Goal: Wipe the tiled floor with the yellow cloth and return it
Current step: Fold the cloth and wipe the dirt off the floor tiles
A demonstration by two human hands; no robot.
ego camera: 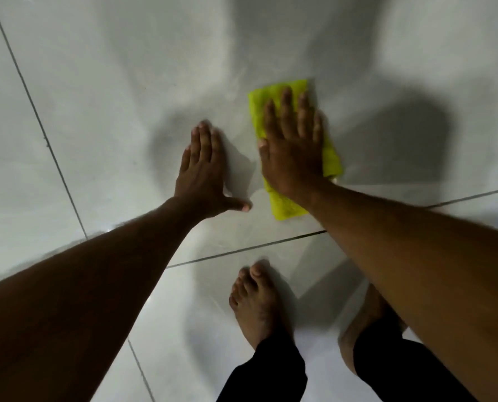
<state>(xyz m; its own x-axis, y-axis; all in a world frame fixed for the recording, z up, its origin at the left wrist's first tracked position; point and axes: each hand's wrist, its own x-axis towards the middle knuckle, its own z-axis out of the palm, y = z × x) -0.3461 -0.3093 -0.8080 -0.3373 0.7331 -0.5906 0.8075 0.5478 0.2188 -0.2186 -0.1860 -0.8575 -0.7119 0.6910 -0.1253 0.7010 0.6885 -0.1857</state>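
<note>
A folded yellow cloth (pixel 285 204) lies flat on the glossy pale tiled floor (pixel 96 111), just right of centre. My right hand (pixel 292 146) presses down on the cloth, palm flat and fingers spread, covering its middle. My left hand (pixel 202 166) rests flat on the bare tile just left of the cloth, fingers together and thumb out toward the cloth, holding nothing. Edges of the cloth show beyond the fingertips, to the right and below the wrist.
My bare left foot (pixel 256 303) and bare right foot (pixel 366 323), with black trouser legs, stand on the tiles below the hands. Dark grout lines (pixel 242 250) cross the floor. Shadows of my arms fall on the tile beyond the hands.
</note>
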